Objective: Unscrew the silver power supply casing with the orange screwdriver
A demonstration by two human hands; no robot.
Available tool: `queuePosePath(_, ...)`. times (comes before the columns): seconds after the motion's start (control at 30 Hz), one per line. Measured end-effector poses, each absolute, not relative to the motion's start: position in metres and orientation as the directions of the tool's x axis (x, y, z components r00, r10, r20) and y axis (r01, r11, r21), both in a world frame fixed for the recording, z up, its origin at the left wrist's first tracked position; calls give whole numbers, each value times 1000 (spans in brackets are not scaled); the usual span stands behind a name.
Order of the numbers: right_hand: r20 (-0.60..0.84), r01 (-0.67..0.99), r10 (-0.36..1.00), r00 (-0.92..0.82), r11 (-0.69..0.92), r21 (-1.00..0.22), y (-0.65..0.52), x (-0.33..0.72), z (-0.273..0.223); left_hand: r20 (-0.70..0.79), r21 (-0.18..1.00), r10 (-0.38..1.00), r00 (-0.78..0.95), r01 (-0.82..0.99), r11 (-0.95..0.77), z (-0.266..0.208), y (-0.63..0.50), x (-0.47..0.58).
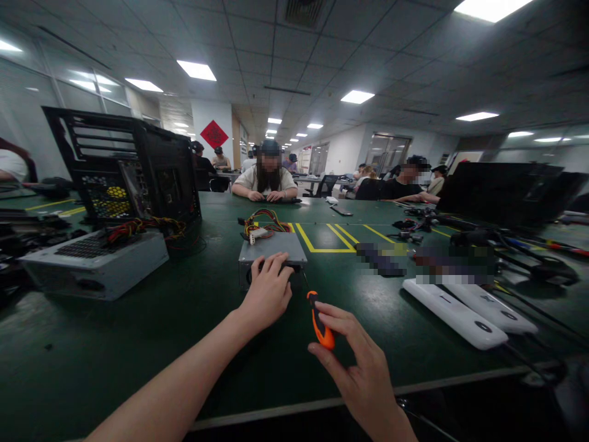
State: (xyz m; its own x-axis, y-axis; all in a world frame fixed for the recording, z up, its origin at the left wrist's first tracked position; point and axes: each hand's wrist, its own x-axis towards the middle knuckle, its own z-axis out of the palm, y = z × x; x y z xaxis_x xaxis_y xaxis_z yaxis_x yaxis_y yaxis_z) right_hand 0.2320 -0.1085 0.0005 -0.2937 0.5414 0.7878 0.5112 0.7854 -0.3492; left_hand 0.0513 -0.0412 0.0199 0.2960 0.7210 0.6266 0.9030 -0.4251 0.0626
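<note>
A grey metal computer power supply [297,248] sits on the green table in front of me, a bundle of coloured wires [267,222] with a white connector lying at its back. My left hand [271,285] holds the box, its fingers bent over the top and near edge. An orange and black screwdriver [317,319] is gripped by the handle between the thumb and fingers of my right hand [356,350]. Its thin shaft points away from me at the right near corner of the power supply; whether the tip touches it I cannot tell.
To the left stand a second power supply [96,270] and an open black computer case [161,166]. White devices [455,313], cables and a dark monitor [501,190] lie or stand on the right. Across the table sits a person [267,178] with both hands on the tabletop.
</note>
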Motion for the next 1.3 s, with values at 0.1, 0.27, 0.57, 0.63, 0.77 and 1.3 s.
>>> queuePosePath(0.1,776,497,571,-268,772,-396,-108,232,1,652,108,718,244,908,-406,24,-37,45)
queuePosePath(0.27,695,507,628,-351,751,-423,-113,236,11,650,33,720,242,938,-344,24,-28,30)
queuePosePath(0.57,724,412,669,-170,716,-564,-108,243,1,631,33,748,206,956,-292,24,-29,33)
queuePosePath(0.63,725,374,675,-135,712,-594,-108,243,-1,633,33,747,203,957,-288,24,-29,33)
queuePosePath(0.77,690,356,693,-209,711,-607,-111,242,5,644,38,740,193,958,-283,24,-29,34)
queuePosePath(1.3,817,596,517,-256,749,-288,-105,239,3,671,97,710,216,923,-372,22,-23,23)
